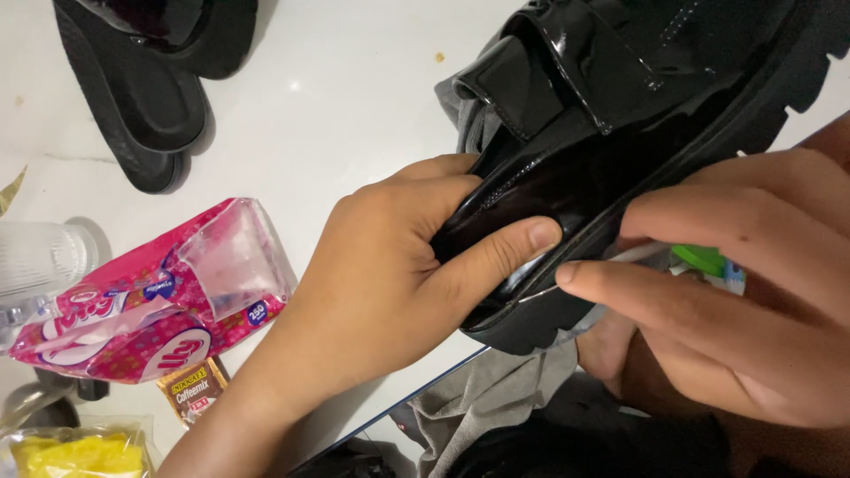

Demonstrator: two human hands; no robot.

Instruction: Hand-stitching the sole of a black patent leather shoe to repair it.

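Observation:
A glossy black shoe with a thick ridged sole lies tilted across the upper right, over the edge of a white table. My left hand grips its heel end, fingers over the upper and thumb pressed on the side. My right hand is at the sole's edge, its index finger touching the seam. A thin white object sits between its fingers; what it is stays unclear. A grey cloth hangs under the shoe.
A second black shoe lies at the top left. A pink plastic packet, a clear ribbed cup, a small brown sachet and a yellow bag sit at the left. Something green shows behind my right hand.

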